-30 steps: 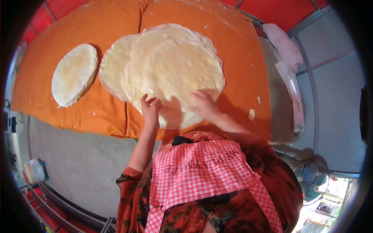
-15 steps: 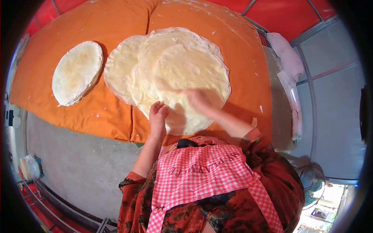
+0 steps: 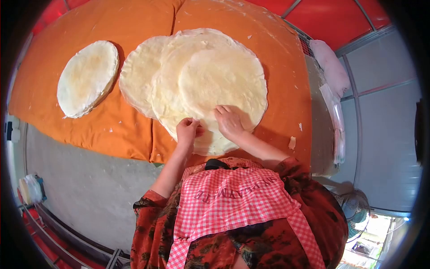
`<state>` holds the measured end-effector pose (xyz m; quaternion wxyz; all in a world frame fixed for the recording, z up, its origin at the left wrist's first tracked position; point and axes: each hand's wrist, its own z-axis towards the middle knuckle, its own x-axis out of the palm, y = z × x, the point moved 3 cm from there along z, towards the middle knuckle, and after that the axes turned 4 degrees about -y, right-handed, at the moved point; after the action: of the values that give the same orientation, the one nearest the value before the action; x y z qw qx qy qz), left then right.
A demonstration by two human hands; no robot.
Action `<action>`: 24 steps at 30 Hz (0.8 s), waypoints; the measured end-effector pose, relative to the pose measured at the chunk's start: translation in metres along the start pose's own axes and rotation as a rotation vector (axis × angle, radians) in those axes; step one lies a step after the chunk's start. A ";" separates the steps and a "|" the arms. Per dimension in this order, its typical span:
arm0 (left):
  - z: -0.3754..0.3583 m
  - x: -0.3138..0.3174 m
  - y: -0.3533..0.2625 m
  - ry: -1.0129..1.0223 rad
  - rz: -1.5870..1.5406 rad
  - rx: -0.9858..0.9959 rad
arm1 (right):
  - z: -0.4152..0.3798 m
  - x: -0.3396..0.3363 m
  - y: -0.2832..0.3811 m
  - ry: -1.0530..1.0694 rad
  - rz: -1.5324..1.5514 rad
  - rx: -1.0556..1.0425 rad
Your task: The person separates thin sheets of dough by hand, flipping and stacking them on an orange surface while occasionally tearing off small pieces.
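Several thin, pale round sheets (image 3: 224, 80) overlap on the orange cloth (image 3: 134, 134), fanned out to the left. Near the front edge of the pile, my left hand (image 3: 189, 130) is closed, its thumb and fingers pinched together; whatever they may hold is too small to make out. My right hand (image 3: 229, 122) rests on the lower part of the top sheets, fingers bent and pointing up and left. Apart from this pile, a thick stack of round sheets (image 3: 87, 79) lies at the left on the cloth.
Small pale scraps (image 3: 292, 142) lie on the cloth at the right. A fan (image 3: 353, 206) stands at the lower right. Beyond the cloth's right edge are white wrapped bundles (image 3: 330, 65). Grey floor (image 3: 98, 188) shows at the lower left.
My right hand, blurred by motion before, is now sharp and a little lower on the sheets. My left hand has shifted slightly right, and its fingers are drawn closer together.
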<state>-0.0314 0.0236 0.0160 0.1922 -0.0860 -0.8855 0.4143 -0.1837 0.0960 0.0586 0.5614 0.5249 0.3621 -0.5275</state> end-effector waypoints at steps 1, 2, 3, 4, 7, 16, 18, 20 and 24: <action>0.001 0.000 0.001 0.008 -0.013 0.016 | -0.001 -0.001 0.003 0.022 0.028 0.025; 0.003 0.000 0.003 0.018 -0.025 0.032 | -0.001 -0.004 0.004 0.043 0.054 0.051; 0.004 0.001 0.005 0.031 -0.035 0.046 | 0.000 -0.007 0.005 0.044 0.062 0.049; 0.003 0.003 0.006 0.051 -0.073 0.087 | -0.001 -0.010 0.006 0.045 0.071 0.053; 0.002 0.012 0.007 0.137 -0.216 0.128 | -0.006 -0.012 0.002 -0.007 0.106 0.029; -0.009 0.024 0.004 0.299 -0.568 -0.058 | -0.005 -0.020 -0.005 0.043 0.234 -0.029; -0.010 0.026 0.000 0.368 -0.650 -0.069 | -0.010 -0.021 0.002 0.036 0.234 -0.020; -0.002 0.023 0.008 0.374 -0.629 -0.067 | -0.014 -0.009 -0.007 -0.024 0.253 0.000; -0.003 0.025 0.010 0.308 -0.560 -0.048 | -0.016 -0.016 0.001 0.019 0.232 0.007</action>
<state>-0.0529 0.0400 0.0166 0.4285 0.0946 -0.8447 0.3065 -0.1832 0.1153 0.0709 0.6134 0.5703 0.3024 -0.4550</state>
